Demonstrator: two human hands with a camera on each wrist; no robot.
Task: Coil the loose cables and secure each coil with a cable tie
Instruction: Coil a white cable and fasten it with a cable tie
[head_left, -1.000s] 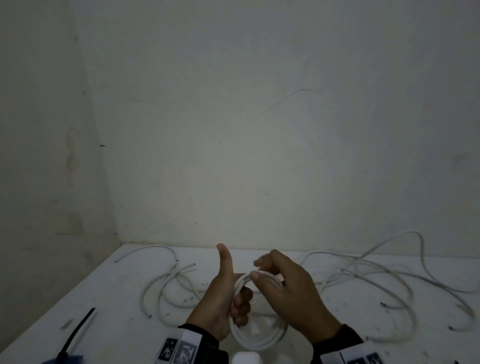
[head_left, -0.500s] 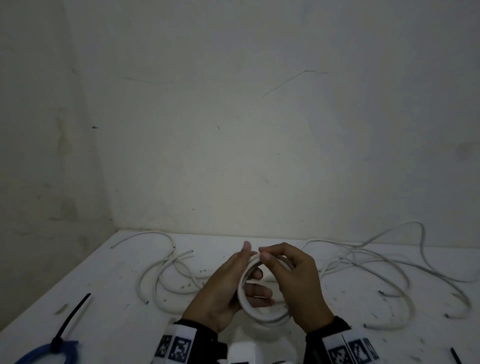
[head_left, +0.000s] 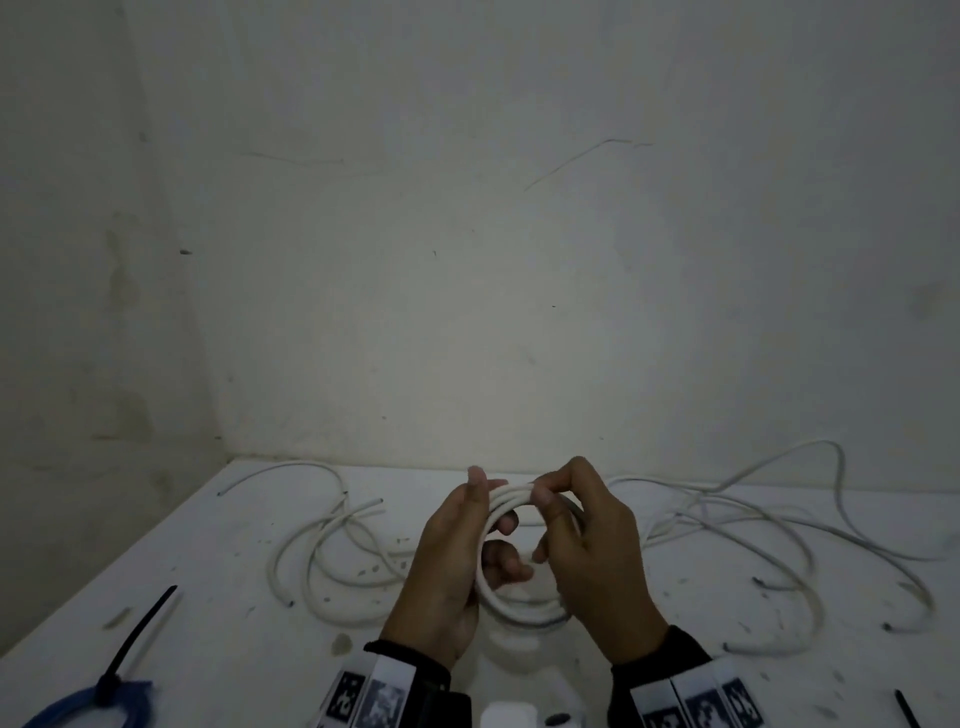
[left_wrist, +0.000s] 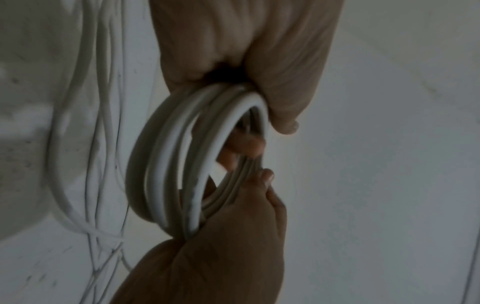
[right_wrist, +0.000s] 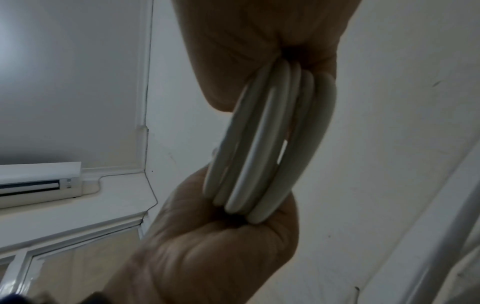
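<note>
A white cable coil (head_left: 511, 500) of several turns is held upright above the table between both hands. My left hand (head_left: 453, 545) grips its left side, thumb over the top and fingers through the ring. My right hand (head_left: 592, 540) pinches the top and wraps the right side. In the left wrist view the coil (left_wrist: 166, 164) runs from one hand to the other. In the right wrist view the coil (right_wrist: 267, 139) shows edge-on, its turns side by side. A black cable tie (head_left: 140, 634) lies at the front left, round a blue cable coil (head_left: 85, 704).
Loose white cables (head_left: 322, 551) sprawl on the white table (head_left: 218, 597) left of my hands. More white cable loops (head_left: 779, 525) spread to the right. Another black tie (head_left: 906, 709) lies at the front right corner. A wall stands close behind.
My left thumb, raised a second ago, has come down onto the coil. The right fingers shifted along the top of the coil, and both hands now hold it more upright.
</note>
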